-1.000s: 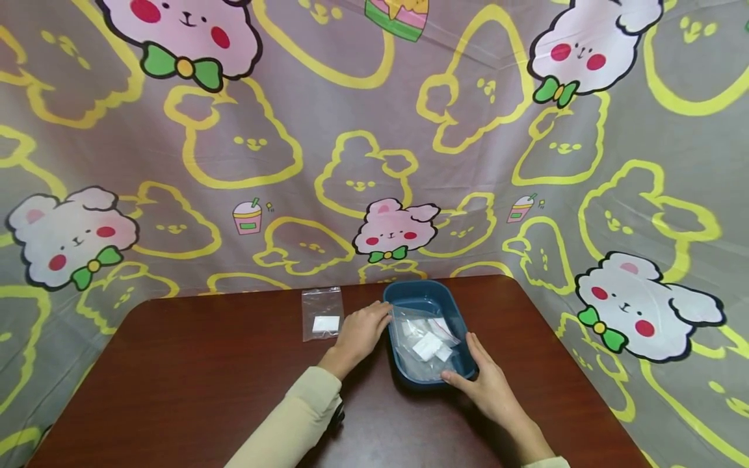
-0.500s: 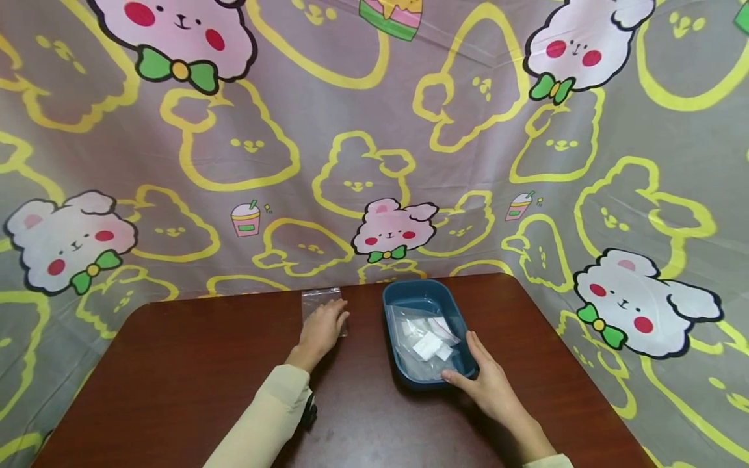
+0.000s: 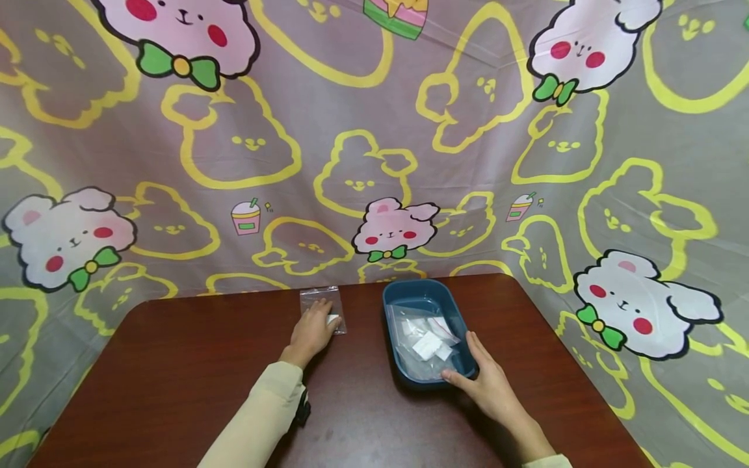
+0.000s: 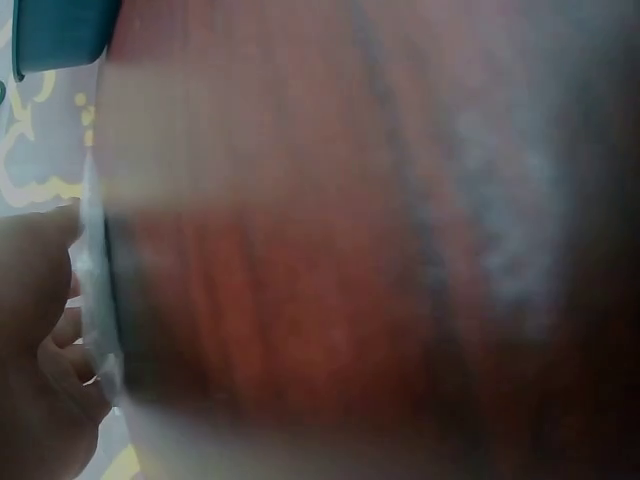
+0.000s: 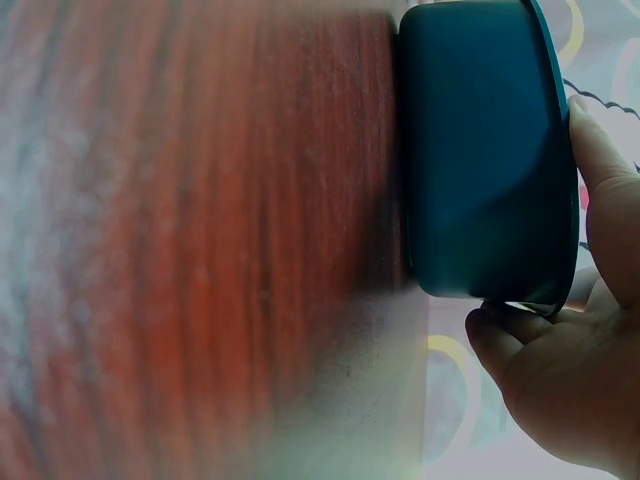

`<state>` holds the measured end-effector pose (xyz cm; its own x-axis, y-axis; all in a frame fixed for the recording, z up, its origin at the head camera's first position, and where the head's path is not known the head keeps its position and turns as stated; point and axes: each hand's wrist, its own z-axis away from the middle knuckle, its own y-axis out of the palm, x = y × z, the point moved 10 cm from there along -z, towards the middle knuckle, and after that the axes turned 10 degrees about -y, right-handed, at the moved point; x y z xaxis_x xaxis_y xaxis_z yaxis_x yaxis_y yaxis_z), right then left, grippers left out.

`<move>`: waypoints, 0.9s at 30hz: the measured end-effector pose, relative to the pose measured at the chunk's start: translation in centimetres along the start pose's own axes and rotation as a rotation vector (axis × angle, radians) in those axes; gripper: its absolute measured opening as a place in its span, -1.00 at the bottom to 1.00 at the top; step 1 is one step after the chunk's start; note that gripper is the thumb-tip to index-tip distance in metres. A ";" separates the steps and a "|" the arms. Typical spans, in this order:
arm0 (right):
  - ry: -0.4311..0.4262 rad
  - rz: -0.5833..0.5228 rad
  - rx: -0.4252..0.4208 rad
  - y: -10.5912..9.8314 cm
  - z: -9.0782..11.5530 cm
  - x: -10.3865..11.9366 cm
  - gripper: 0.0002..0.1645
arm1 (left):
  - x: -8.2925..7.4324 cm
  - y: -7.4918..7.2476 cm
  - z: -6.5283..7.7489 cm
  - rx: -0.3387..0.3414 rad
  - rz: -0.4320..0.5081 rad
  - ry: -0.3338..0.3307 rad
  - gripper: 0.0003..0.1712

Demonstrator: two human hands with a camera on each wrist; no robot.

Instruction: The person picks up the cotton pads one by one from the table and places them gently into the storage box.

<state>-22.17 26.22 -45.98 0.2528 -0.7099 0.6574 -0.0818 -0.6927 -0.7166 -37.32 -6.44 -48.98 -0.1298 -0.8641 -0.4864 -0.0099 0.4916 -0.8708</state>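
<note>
My left hand (image 3: 312, 333) is over a small clear zip bag (image 3: 313, 297) that lies towards the back of the table, with a white piece in it. Its thumb and fingers close on the bag around the white piece, partly covering it. In the left wrist view the bag (image 4: 94, 290) shows edge-on beside the curled fingers (image 4: 68, 330). My right hand (image 3: 496, 390) grips the near right corner of a dark blue plastic tub (image 3: 392, 357), thumb at the rim and fingers along the side. Inside the tub lie clear zip bags (image 3: 404, 325) with white pieces.
Both bag and tub are on a dark reddish-brown wooden table (image 3: 193, 377). A patterned curtain (image 3: 456, 175) with cartoon animals hangs right behind the table and along its right side. The tub stands to the right of the loose bag.
My left hand has left the tub's left rim and moved left to the loose bag, its fingers now drawn in on it. The right hand and the tub have stayed in place.
</note>
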 end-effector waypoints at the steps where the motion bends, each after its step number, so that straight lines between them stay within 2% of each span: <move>1: -0.001 -0.002 0.000 0.0 0.0 0.0 0.27 | 0.1 0.1 0.0 0.005 0.006 -0.006 -0.38; 15: -0.011 0.003 -0.009 0.0 0.0 -0.1 0.26 | 0.4 0.3 -0.1 0.007 0.006 -0.016 -0.39; 27: -0.003 -0.002 -0.002 0.1 0.1 -0.3 0.27 | 0.4 0.5 0.1 0.007 -0.005 0.005 -0.46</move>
<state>-22.18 26.35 -46.26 0.2557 -0.7079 0.6584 -0.0833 -0.6946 -0.7145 -37.31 -6.60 -49.61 -0.1344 -0.8658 -0.4819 -0.0038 0.4868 -0.8735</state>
